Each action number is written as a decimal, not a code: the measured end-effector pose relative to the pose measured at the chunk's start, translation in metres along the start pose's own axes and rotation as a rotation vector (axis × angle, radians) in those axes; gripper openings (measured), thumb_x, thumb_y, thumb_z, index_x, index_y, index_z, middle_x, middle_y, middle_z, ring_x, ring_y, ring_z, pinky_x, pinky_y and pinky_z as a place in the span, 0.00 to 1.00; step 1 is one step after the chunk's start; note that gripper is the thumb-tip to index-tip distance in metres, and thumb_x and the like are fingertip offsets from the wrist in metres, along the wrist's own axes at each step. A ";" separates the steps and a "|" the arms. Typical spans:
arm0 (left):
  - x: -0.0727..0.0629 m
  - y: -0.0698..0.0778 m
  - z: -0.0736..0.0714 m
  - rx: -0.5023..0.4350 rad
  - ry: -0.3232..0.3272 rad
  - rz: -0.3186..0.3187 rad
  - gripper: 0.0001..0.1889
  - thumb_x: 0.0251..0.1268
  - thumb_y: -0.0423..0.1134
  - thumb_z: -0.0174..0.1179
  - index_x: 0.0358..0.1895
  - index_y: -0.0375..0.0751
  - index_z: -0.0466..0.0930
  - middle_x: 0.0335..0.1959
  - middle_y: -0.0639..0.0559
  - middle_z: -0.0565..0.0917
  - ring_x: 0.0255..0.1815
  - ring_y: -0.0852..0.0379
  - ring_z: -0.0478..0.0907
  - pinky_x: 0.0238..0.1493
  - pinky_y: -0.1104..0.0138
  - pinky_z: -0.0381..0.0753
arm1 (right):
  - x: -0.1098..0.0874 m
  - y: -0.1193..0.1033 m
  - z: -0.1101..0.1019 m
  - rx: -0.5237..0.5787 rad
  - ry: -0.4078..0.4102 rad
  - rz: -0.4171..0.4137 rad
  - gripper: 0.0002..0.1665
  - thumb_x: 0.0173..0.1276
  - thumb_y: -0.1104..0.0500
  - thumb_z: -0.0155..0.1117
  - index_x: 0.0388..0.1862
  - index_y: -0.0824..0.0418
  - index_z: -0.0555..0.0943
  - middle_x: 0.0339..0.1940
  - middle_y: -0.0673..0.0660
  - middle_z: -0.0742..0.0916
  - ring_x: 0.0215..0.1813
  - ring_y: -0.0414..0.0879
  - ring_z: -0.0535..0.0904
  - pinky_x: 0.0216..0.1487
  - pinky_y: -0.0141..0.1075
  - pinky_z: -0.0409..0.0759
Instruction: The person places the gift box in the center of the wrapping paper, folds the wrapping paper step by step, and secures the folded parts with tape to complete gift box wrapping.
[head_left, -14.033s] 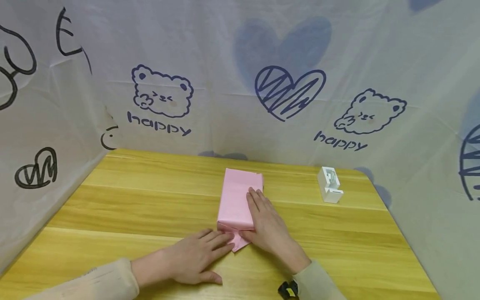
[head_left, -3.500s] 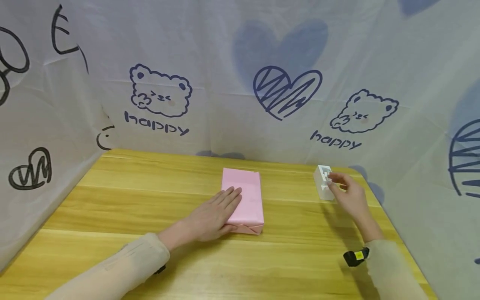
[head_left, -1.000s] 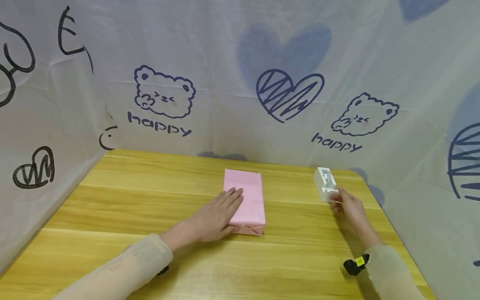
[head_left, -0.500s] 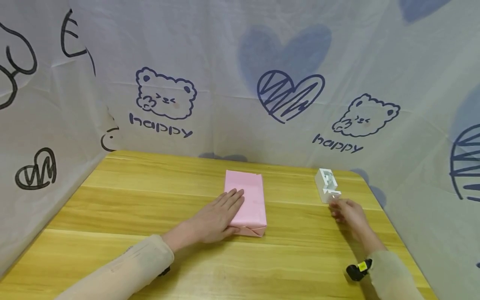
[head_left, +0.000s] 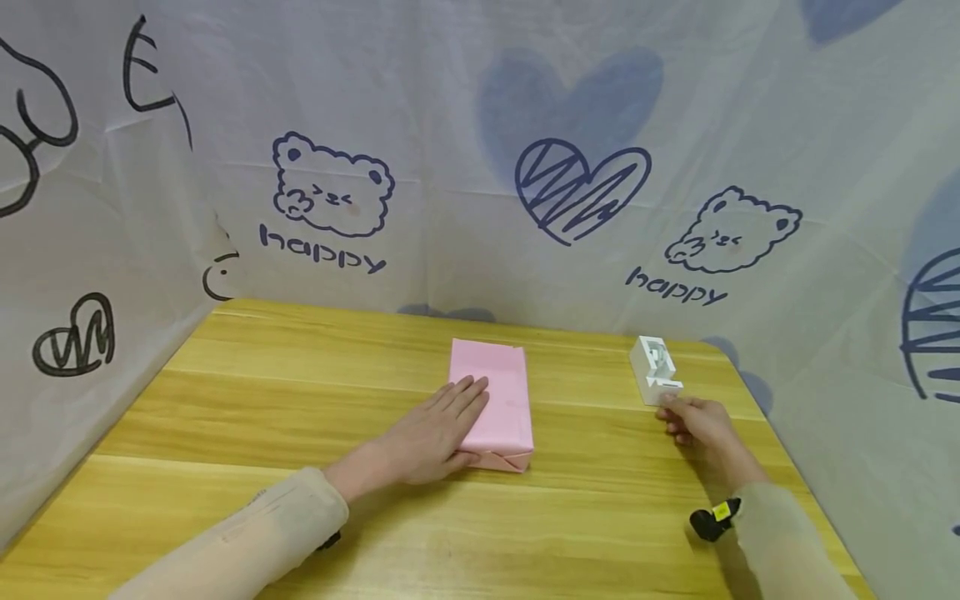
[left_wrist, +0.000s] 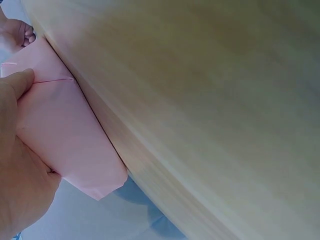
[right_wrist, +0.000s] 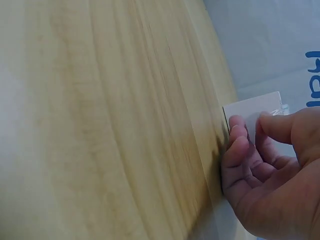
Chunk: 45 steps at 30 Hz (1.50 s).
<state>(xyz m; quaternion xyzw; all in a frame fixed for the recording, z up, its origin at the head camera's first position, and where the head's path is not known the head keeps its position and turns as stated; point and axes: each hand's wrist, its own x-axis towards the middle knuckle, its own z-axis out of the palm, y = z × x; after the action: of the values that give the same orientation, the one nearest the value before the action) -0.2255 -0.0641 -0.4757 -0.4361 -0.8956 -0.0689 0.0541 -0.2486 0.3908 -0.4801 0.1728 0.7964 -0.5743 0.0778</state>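
In the head view a box wrapped in pink paper (head_left: 502, 417) lies at the middle of the table. My left hand (head_left: 431, 433) rests flat across its left side, fingers straight on the top. The left wrist view shows the thumb against the folded end of the pink paper (left_wrist: 70, 130). To the right stands a white tape dispenser (head_left: 647, 375) with a clear roll inside. My right hand (head_left: 701, 425) is at its near end, thumb and forefinger pinching clear tape (right_wrist: 276, 113) by the dispenser's edge; the other fingers curl below.
The wooden table (head_left: 300, 400) meets a white cloth (head_left: 450, 167) printed with hearts and bears at its back and sides. A black strap device (head_left: 712, 521) sits on the right wrist. The dispenser stands near the table's back right corner.
Earlier both hands were on the pink box, whose near flap stuck out; now it is folded up. The right hand went to the dispenser, then down to its near end. The left hand stays.
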 end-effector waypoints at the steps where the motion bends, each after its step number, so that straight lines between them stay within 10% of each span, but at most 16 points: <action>1: 0.000 0.000 0.000 0.001 -0.002 0.000 0.44 0.80 0.58 0.53 0.82 0.29 0.50 0.85 0.35 0.48 0.85 0.38 0.45 0.84 0.49 0.48 | 0.001 0.000 0.000 0.011 -0.002 -0.004 0.25 0.83 0.51 0.55 0.58 0.74 0.76 0.29 0.41 0.87 0.29 0.34 0.79 0.30 0.27 0.81; 27: 0.001 0.002 0.000 0.010 -0.022 -0.021 0.45 0.80 0.59 0.53 0.83 0.29 0.49 0.85 0.34 0.47 0.85 0.38 0.45 0.84 0.50 0.48 | -0.011 0.002 0.008 -0.162 -0.076 -0.111 0.25 0.84 0.55 0.53 0.60 0.79 0.75 0.38 0.49 0.89 0.36 0.38 0.82 0.37 0.30 0.84; 45: 0.003 0.010 0.000 0.082 -0.034 -0.083 0.43 0.81 0.58 0.51 0.82 0.27 0.50 0.84 0.32 0.48 0.85 0.36 0.46 0.83 0.49 0.50 | -0.088 -0.032 0.123 -0.064 -0.240 -0.395 0.11 0.74 0.65 0.66 0.50 0.72 0.80 0.39 0.60 0.90 0.39 0.49 0.84 0.39 0.37 0.86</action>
<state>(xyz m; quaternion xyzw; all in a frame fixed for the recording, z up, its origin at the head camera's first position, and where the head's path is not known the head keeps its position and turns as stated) -0.2196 -0.0558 -0.4745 -0.3970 -0.9158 -0.0271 0.0539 -0.1873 0.2500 -0.4638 -0.0584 0.8175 -0.5694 0.0636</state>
